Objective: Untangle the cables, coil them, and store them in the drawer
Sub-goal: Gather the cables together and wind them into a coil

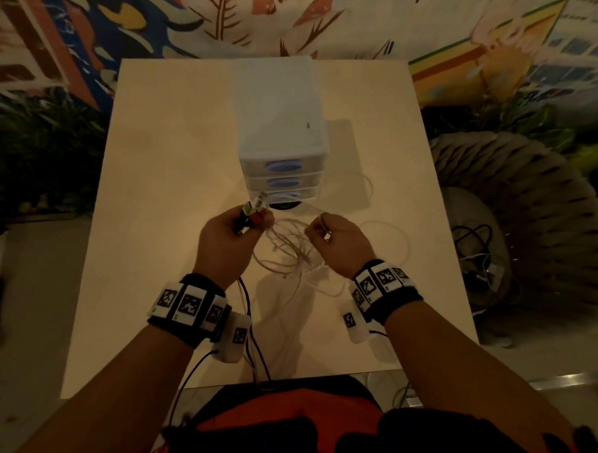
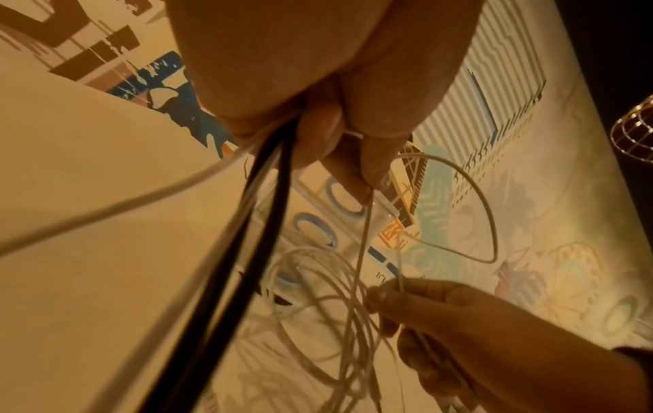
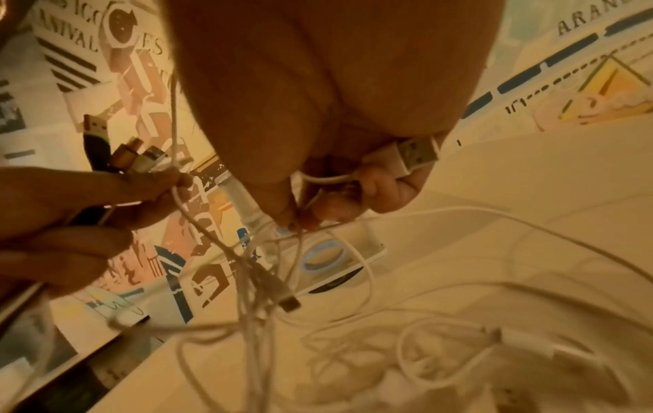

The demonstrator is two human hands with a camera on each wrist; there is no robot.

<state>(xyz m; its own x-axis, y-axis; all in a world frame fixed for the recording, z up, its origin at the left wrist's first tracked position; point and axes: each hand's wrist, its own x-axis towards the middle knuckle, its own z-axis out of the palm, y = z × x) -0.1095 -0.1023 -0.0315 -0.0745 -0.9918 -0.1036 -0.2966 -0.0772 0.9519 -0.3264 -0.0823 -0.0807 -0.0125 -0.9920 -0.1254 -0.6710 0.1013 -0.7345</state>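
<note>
A tangle of thin white cables (image 1: 289,251) hangs between my two hands above the pale table (image 1: 161,220). My left hand (image 1: 253,221) grips a bundle of cable ends with several plugs (image 1: 250,213) sticking up, black and white leads (image 2: 261,223) trailing below the fist (image 2: 335,156). My right hand (image 1: 316,232) pinches a white strand and holds a white USB plug (image 3: 417,153) in curled fingers (image 3: 374,190). More white cable (image 3: 459,349) lies loose on the table. The white drawer unit (image 1: 280,150) with blue handles stands just beyond the hands, its drawers shut.
The table's right edge (image 1: 460,267) is close to my right hand. Beyond it sit a grey ribbed object (image 1: 538,209) and dark cords on the floor (image 1: 475,247). Black wrist-camera leads (image 1: 252,327) run back toward my body.
</note>
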